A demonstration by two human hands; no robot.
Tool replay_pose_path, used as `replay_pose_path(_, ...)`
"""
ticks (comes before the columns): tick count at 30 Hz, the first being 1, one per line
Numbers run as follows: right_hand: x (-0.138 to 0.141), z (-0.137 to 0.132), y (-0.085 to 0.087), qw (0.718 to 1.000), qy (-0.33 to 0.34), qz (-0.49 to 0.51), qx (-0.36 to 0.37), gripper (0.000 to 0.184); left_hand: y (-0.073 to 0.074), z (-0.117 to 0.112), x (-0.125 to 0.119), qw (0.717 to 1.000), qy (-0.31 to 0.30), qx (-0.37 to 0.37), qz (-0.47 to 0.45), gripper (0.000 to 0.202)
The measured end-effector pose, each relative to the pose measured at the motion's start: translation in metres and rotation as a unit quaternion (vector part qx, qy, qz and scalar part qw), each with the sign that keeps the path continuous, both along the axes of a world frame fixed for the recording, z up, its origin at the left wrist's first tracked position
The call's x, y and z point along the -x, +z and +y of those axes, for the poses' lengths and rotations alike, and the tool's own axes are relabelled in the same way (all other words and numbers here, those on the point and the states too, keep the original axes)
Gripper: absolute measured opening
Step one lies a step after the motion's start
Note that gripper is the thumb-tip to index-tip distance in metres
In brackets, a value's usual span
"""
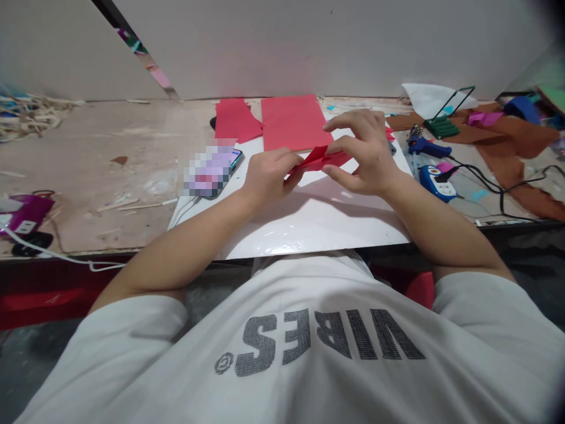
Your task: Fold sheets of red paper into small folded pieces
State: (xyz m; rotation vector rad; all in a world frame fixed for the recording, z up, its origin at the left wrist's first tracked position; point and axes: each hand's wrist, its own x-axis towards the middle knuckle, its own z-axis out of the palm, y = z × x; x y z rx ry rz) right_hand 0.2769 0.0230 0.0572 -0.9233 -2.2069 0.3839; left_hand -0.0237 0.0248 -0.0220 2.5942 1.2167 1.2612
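Observation:
A folded piece of red paper (318,157) is held just above a white board, in front of my body. My left hand (271,174) pinches its left end between thumb and fingers. Around the right end curves my right hand (368,156), the paper lying between its thumb and middle finger while the index finger is raised off it. Part of the fold is hidden by the fingers. Behind the hands a larger red sheet (291,121) lies flat, with a smaller cut red piece (236,119) to its left.
A phone (214,174) with a cable lies left of my left hand on the white board (282,232). At right are a blue glue gun (428,147), a blue power socket (439,184), black cords and brown sheet scraps (507,162). A purple socket block (29,212) sits far left.

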Motion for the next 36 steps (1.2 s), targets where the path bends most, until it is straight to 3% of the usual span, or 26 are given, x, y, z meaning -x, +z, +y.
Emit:
replay_pose_path(4, -0.012, 0.029, -0.01, 0.999, -0.032, 0.004, 0.005, 0.032, 0.004, 0.002, 0.003, 0.998, 0.001, 0.023, -0.066, 0.023)
replay_pose_path(7, -0.027, 0.057, -0.02, 0.997, -0.056, 0.053, 0.024, 0.038, 0.006, 0.008, 0.005, 0.981, 0.015, 0.119, -0.155, 0.028)
replay_pose_path(10, -0.039, 0.078, -0.029, 0.991, -0.089, 0.084, 0.045, 0.038, 0.003, 0.017, 0.006, 0.946, 0.008, 0.227, -0.232, 0.03)
replay_pose_path(13, -0.039, 0.085, -0.037, 0.987, -0.125, 0.083, 0.058, 0.04, -0.004, 0.022, 0.007, 0.915, 0.014, 0.319, -0.247, 0.044)
replay_pose_path(16, -0.029, 0.079, -0.046, 0.984, -0.138, 0.053, 0.098, 0.044, -0.014, 0.019, 0.011, 0.932, 0.028, 0.319, -0.172, 0.068)
replay_pose_path(20, -0.014, 0.07, -0.06, 0.976, -0.126, -0.013, 0.176, 0.044, -0.024, 0.013, 0.016, 0.976, 0.071, 0.204, -0.015, 0.071)
replay_pose_path(24, -0.011, 0.073, -0.07, 0.979, -0.109, -0.035, 0.167, 0.036, -0.014, 0.011, 0.015, 0.98, 0.104, 0.149, 0.084, 0.067)
replay_pose_path(26, -0.013, 0.076, -0.072, 0.979, -0.112, -0.025, 0.17, 0.035, -0.002, 0.009, 0.011, 0.981, 0.076, 0.132, 0.118, 0.054)
replay_pose_path(29, -0.014, 0.08, -0.074, 0.975, -0.121, -0.016, 0.184, 0.037, 0.014, 0.001, 0.002, 0.973, -0.018, 0.139, 0.185, 0.03)
replay_pose_path(32, -0.013, 0.08, -0.076, 0.975, -0.117, -0.003, 0.191, 0.034, 0.022, -0.011, -0.004, 0.955, -0.085, 0.163, 0.231, 0.035)
replay_pose_path(36, -0.011, 0.071, -0.063, 0.973, -0.114, 0.009, 0.202, 0.039, 0.027, -0.022, -0.005, 0.943, -0.101, 0.192, 0.251, 0.043)
